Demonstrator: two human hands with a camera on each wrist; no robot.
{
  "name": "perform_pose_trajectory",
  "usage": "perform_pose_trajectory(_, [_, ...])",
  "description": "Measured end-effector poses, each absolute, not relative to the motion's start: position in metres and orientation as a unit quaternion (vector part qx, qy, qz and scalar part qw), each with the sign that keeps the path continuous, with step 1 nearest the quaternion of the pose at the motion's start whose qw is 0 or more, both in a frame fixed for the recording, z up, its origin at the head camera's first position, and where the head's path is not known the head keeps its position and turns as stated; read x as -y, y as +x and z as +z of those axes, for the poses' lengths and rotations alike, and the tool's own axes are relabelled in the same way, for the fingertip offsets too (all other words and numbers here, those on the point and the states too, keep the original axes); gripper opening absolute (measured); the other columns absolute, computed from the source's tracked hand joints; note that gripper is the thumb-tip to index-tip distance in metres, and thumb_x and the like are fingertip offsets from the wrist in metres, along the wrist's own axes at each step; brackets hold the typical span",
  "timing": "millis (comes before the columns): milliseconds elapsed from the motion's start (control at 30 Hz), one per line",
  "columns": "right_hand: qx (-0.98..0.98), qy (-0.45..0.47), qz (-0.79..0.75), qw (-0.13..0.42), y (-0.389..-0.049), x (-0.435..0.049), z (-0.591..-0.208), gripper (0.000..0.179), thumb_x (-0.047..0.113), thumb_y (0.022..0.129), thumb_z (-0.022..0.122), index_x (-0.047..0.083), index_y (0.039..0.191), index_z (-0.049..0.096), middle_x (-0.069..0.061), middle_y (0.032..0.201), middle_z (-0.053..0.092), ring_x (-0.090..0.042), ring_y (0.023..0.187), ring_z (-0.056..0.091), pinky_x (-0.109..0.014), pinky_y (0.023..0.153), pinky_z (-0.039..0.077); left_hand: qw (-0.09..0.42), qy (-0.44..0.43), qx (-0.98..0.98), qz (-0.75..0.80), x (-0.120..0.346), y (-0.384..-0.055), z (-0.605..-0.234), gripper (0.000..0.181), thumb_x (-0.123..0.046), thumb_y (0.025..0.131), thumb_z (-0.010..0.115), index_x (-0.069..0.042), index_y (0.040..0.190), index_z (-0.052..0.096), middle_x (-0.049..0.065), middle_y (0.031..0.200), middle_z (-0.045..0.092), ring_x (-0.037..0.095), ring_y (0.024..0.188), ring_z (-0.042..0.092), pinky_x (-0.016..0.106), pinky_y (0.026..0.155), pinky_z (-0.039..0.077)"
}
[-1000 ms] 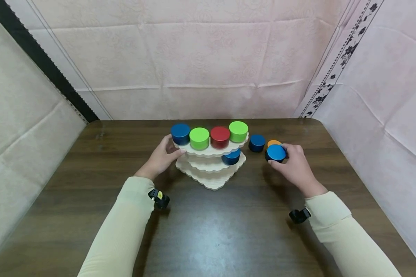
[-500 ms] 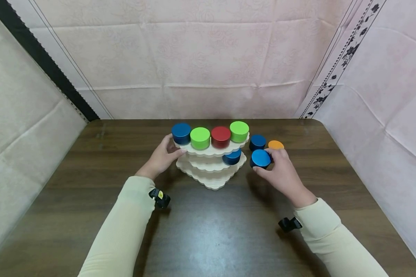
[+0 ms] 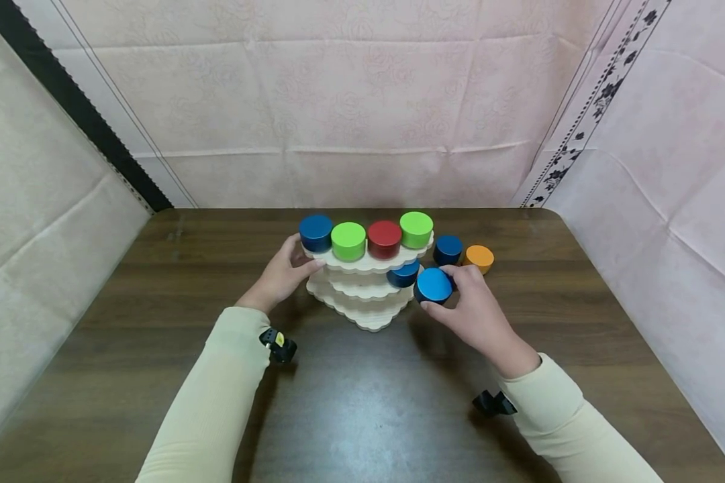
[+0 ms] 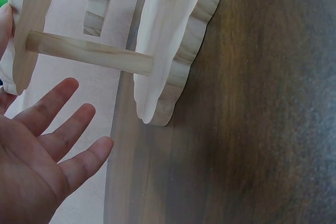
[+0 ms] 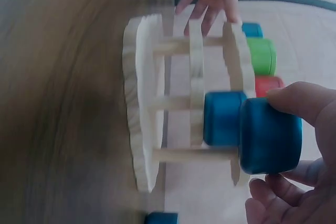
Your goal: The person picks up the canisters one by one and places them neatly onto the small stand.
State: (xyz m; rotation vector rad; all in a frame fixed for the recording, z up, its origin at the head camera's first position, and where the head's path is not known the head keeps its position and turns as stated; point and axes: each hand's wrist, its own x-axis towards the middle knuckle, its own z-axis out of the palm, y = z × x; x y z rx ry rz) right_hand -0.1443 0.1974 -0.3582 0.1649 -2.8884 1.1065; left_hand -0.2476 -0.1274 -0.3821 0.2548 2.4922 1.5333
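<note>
A three-tiered pale wooden stand (image 3: 368, 312) with scalloped shelves stands on the dark wooden table. My left hand (image 3: 280, 275) pinches the left edge of its top shelf between thumb and index finger; the other fingers spread apart in the left wrist view. Along that shelf sit a blue cylinder (image 3: 315, 233), two green cylinders (image 3: 348, 241) and a red cylinder (image 3: 384, 239). Another blue cylinder (image 5: 224, 118) rests on the middle shelf, at its right end. Just right of the stand, my right hand (image 3: 477, 312) holds a blue cylinder (image 5: 270, 137) by its sides, above the table.
A blue cylinder (image 3: 448, 249) and an orange cylinder (image 3: 479, 257) stand on the table (image 3: 362, 416) to the right of the stand. Pale cloth (image 3: 350, 100) hangs behind the table's far edge and along both sides. Round posts (image 4: 89, 53) join the shelves.
My right hand has carried its blue cylinder leftward and slightly nearer me, from beside the orange cylinder to the stand's right side. The left hand and stand have stayed put.
</note>
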Motion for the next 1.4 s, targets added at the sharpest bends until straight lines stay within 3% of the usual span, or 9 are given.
perform_pose_trajectory(500, [0.938,0.092,0.333,0.041,-0.136,-0.156,-0.356,0.070,0.025,0.078,0.082,0.001,0.135,0.050,-0.014,0.119,0.050,-0.027,0.107,0.049,-0.042,0.086,0.053,0.103,0.085,-0.839,0.528,0.128,-0.247,-0.381,0.079,-0.038,0.094,0.062,-0.014,0.154,0.016,0.014,0.155,0.031,0.032,0.137,0.038,0.051,0.109,0.034])
perform_pose_trajectory(767, [0.945,0.114,0.304,0.043,-0.140,-0.135,-0.364,0.071,0.026,0.076,0.083,-0.001,0.134,0.051,-0.016,0.135,0.048,-0.031,0.121,0.047,-0.047,0.094,0.050,0.103,0.089,-0.838,0.528,0.128,-0.246,-0.380,0.079,-0.039,0.094,0.062,-0.014,0.154,0.016,0.014,0.155,0.030,0.032,0.137,0.038,0.052,0.109,0.034])
perform_pose_trajectory(1000, [0.951,0.113,0.282,0.059,-0.143,-0.124,-0.368,0.071,0.030,0.076,0.083,-0.001,0.132,0.052,-0.013,0.119,0.053,-0.027,0.109,0.051,-0.042,0.089,0.052,0.103,0.089,-0.840,0.525,0.127,-0.246,-0.379,0.079,-0.038,0.094,0.062,-0.014,0.154,0.016,0.014,0.155,0.030,0.032,0.138,0.036,0.051,0.110,0.034])
perform_pose_trajectory(1400, [0.956,0.089,0.273,0.057,-0.151,-0.107,-0.373,0.067,0.033,0.078,0.081,0.000,0.130,0.054,-0.013,0.116,0.053,-0.025,0.105,0.049,-0.040,0.086,0.052,0.119,0.085,-0.834,0.532,0.127,-0.245,-0.376,0.079,-0.038,0.095,0.061,-0.016,0.154,0.014,0.014,0.156,0.028,0.032,0.138,0.036,0.053,0.111,0.032])
